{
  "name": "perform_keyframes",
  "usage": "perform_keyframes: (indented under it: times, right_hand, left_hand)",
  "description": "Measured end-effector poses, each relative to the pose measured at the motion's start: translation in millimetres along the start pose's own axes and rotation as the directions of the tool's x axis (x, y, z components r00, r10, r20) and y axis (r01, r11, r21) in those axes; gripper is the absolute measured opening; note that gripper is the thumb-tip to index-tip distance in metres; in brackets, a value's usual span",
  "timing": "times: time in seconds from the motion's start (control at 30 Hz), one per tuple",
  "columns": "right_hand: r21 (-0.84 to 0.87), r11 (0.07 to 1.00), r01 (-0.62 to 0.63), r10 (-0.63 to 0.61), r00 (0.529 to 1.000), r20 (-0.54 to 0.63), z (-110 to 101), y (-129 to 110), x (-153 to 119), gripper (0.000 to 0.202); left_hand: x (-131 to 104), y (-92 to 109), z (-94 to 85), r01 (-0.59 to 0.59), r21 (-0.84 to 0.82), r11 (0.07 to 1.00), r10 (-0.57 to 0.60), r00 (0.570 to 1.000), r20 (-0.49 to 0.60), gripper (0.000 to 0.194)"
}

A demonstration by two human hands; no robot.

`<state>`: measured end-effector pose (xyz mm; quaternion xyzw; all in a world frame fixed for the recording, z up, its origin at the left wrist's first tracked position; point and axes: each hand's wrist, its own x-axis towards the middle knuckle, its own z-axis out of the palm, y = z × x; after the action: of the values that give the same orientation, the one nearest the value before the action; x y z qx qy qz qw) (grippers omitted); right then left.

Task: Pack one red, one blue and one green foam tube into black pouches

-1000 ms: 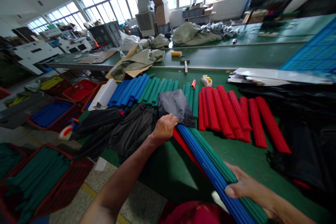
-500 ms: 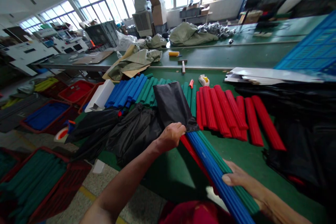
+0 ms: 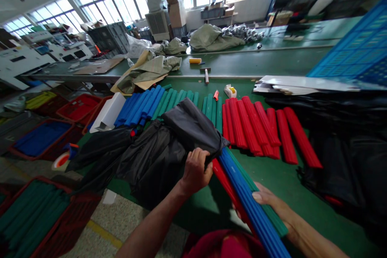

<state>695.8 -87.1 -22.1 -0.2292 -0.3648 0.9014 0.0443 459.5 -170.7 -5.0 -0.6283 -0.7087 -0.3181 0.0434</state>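
My left hand [image 3: 196, 169] is closed on the mouth edge of a black bag [image 3: 196, 127], beside a red rod [image 3: 226, 185]. My right hand [image 3: 270, 199] is wrapped around a bundle of long ribbed pieces, a blue one [image 3: 248, 197] and a green one [image 3: 242, 169], with the red one alongside. Their far ends reach into the bag's opening, and how deep they sit is hidden. Some right fingers are hidden under the bundle. Rows of blue [image 3: 140, 105], green [image 3: 178, 98] and red pieces [image 3: 248, 125] lie across the green table [image 3: 256, 177].
More black bags [image 3: 151, 157] lie left of my left hand, others [image 3: 338, 161] at the right. A white box [image 3: 108, 113], tape dispenser [image 3: 230, 90], hammer [image 3: 206, 75] and blue crate [image 3: 353, 48] are farther off. Red crates [image 3: 81, 213] stand at the lower left.
The bag has tilted left and its mouth sits slightly farther right around the rod ends. My left hand has shifted down its edge, fingers curled over it. The view has moved slightly.
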Motion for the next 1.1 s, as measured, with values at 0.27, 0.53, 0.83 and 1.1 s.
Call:
perform_keyframes:
  times: [0.27,0.53,0.83,1.1]
  right_hand:
    - [0.063,0.997,0.044,-0.049,0.996,0.075,1.1,6.0,3.0,0.050]
    - [-0.043,0.995,-0.086,0.086,0.996,-0.017,5.4,-0.8,1.6,0.068]
    - [-0.043,0.998,-0.051,0.054,0.994,0.091,19.8,-14.5,2.5,0.063]
    - [-0.123,0.992,-0.035,0.038,0.999,0.018,20.9,-20.1,9.4,0.050]
  left_hand:
    - [-44.3,-5.0,45.2,0.250,-0.079,0.965,-0.261,0.950,-0.174,0.019]
    - [-18.0,23.4,5.9,0.144,-0.191,0.971,-0.148,0.989,-0.008,0.026]
    - [52.7,26.7,-0.1,0.074,0.341,0.937,-0.185,0.935,0.304,0.016]
    - [63.6,50.4,11.5,-0.473,-0.037,0.880,0.444,0.795,0.412,0.016]
